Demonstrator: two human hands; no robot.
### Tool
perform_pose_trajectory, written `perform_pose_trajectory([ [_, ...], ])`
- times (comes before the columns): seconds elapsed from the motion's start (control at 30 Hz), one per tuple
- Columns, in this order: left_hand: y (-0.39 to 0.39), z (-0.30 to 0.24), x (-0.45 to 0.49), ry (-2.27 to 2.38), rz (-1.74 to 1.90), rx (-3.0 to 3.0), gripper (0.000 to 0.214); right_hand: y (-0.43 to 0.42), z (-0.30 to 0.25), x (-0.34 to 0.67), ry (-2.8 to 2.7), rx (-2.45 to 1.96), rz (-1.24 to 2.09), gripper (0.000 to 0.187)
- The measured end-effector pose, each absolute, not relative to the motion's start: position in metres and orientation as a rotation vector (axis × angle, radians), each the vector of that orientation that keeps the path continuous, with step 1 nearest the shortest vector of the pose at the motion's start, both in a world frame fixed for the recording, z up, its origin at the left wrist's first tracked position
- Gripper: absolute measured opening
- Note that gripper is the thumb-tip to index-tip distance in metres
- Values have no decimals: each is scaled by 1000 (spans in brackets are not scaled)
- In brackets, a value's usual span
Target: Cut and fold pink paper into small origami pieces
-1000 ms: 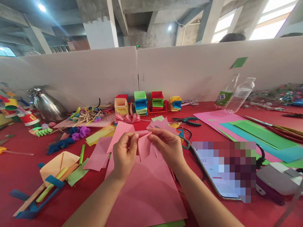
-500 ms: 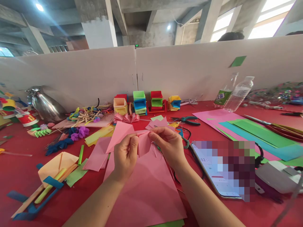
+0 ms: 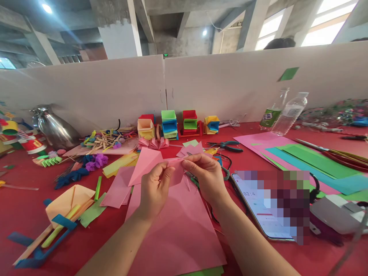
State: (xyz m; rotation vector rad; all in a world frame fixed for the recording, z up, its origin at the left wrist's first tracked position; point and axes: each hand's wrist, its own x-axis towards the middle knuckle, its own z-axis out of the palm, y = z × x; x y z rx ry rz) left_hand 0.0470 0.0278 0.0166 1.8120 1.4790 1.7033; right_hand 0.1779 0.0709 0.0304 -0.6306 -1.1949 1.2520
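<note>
My left hand (image 3: 155, 189) and my right hand (image 3: 205, 176) are raised together above the red table (image 3: 23, 199), both pinching one folded pink paper piece (image 3: 145, 165). The left thumb and fingers press a fold near its middle. The right fingers grip its right end. A pointed flap of the pink piece sticks out to the upper left of my left hand. Beneath my hands lies a large pink sheet (image 3: 178, 234) flat on the table.
A phone (image 3: 258, 207) lies right of my hands, with coloured paper sheets (image 3: 310, 161), scissors (image 3: 339, 153) and two bottles (image 3: 287, 115) beyond. Pliers (image 3: 228, 146), small paper boxes (image 3: 169, 124), a metal kettle (image 3: 56, 128) and paper scraps (image 3: 71, 199) sit around. A white partition (image 3: 201, 88) backs the table.
My hands have drawn closer together on the pink piece, and the hanging flap between them has been folded in under my left fingers.
</note>
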Motion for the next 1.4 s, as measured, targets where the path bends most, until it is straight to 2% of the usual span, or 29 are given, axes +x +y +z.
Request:
perform_pose_trajectory([
  [0.73, 28, 16, 45, 1523, 1696, 1884, 24, 70, 32, 179, -1229, -670, 1295, 18],
  [1.0, 28, 16, 45, 1485, 1699, 1836, 30, 71, 33, 180, -1211, -620, 1353, 11],
  [1.4, 29, 13, 42, 1445, 1877, 2006, 18, 70, 32, 181, -1317, -556, 1248, 7],
])
